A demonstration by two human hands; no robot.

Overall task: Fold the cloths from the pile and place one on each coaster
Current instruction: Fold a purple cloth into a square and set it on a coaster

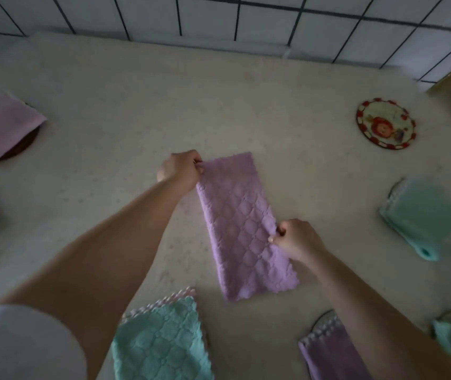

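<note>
A long purple quilted cloth (242,226), folded into a narrow strip, lies flat at the middle of the pale speckled table (125,111). The left hand (179,171), arm stretched forward, pinches the strip's far left corner with curled fingers. The right hand (297,239) pinches its right edge about midway along, knuckles up. Right of the strip and beyond it lies a bare round red-rimmed coaster (385,123). Nearer the person than the strip sits a teal quilted cloth pile (161,341).

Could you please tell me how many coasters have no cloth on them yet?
1: the round red-rimmed coaster with a flower picture, far right on the table. Others may lie outside the view.
</note>
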